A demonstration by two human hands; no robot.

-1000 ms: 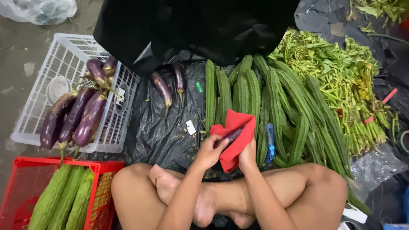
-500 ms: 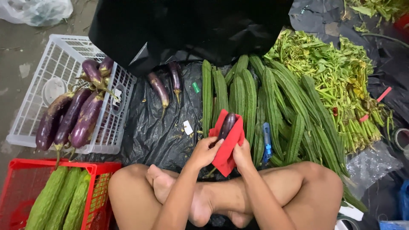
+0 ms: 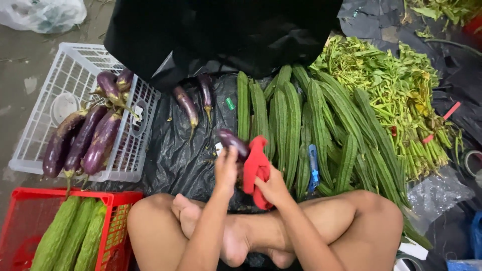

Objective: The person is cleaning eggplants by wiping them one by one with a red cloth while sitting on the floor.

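- Purple eggplant (image 3: 232, 141): held above the black plastic sheet (image 3: 175, 155), near centre; left hand (image 3: 226, 168) closed on its near end
- Red cloth (image 3: 256, 168): bunched against the eggplant's right side; right hand (image 3: 273, 188) clamped on it
- Left: white crate (image 3: 50, 90) bearing eggplants; red crate (image 3: 25, 221) nearer
- Right: ridged gourds (image 3: 301, 125); leafy greens (image 3: 396, 90) farther right

Grey concrete floor (image 3: 20, 55) with black plastic sheeting (image 3: 175, 155) spread over it; on the sheeting lie two loose purple eggplants (image 3: 187, 105), a row of long ridged green gourds (image 3: 293, 125) and a heap of leafy greens (image 3: 396, 85); a white crate (image 3: 50, 95) and a red crate (image 3: 25, 221) sit at the left.
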